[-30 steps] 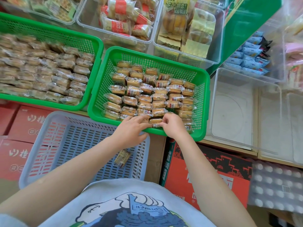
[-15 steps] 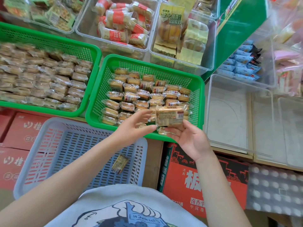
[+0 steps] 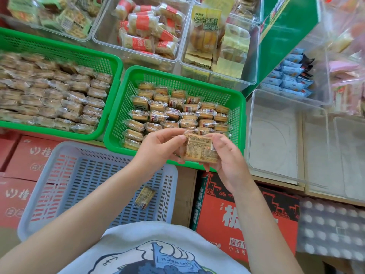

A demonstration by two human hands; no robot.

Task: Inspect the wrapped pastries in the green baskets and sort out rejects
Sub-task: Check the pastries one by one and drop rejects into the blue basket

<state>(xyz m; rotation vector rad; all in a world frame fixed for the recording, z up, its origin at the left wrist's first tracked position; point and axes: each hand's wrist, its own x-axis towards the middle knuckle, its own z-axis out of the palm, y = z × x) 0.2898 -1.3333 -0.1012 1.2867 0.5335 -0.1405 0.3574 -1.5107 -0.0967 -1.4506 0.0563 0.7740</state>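
Observation:
Both hands hold one clear-wrapped pastry (image 3: pixel 199 148) above the near rim of the right green basket (image 3: pixel 240 107), printed label side up. My left hand (image 3: pixel 158 151) pinches its left end with thumb and fingers. My right hand (image 3: pixel 227 157) grips its right end. Rows of wrapped pastries (image 3: pixel 177 113) fill that basket. The left green basket (image 3: pixel 113 62) is packed with more wrapped pastries (image 3: pixel 49 95). One wrapped pastry (image 3: pixel 145 196) lies alone in the pale blue basket (image 3: pixel 49 161) below.
Clear tubs of other packaged snacks (image 3: pixel 146 36) stand behind the baskets. An empty clear tub (image 3: pixel 276 135) sits at the right. Red cartons (image 3: pixel 237 214) lie under the baskets, and an egg tray (image 3: pixel 331 230) at the lower right.
Both hands lifted a pastry out of the right green basket's near row, and my left hand has now taken hold of its left end. The pastry came nearer to me.

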